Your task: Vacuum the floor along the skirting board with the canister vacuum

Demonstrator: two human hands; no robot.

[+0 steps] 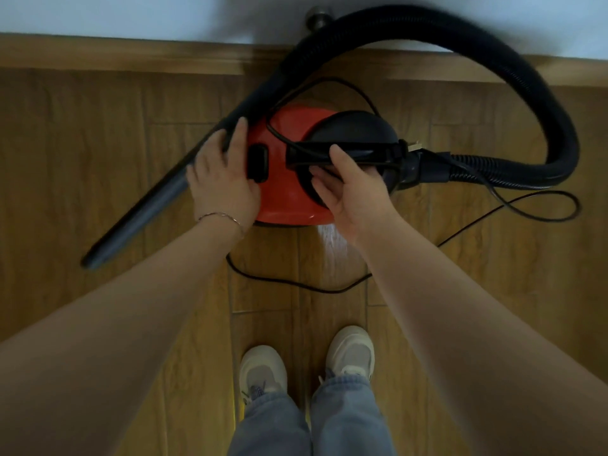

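On the wooden floor (pixel 98 159), close to the skirting board (pixel 115 57), sits the red vacuum (pixel 283 192), not yet put to work along the edge.

The black hose (pixel 543 103) swings out in one wide loop to the right and back against the wall (pixel 98 11). If the vacuum is lifted or dragged, that loop will likely whip round and knock the skirting board or kink.

The wand (pixel 148 205) lies slanted across the left side, its tip low near the floor and pointing away from the wall. It could swing and scrape the boards.

The thin cord (pixel 296 284) is the likeliest trouble. It runs over the top of the vacuum, under the handle (pixel 316 154), then curls on the floor just ahead of the shoes (pixel 263 366). A step forward could snag it, and a lift could pull it tight.

The right hand (pixel 352 189) grips the handle, thumb on top and fingers beneath, perhaps trapping the cord. The left hand (pixel 220 179) lies across the wand beside the red body. Whether its fingers close round the wand I cannot tell, so the wand may slip.
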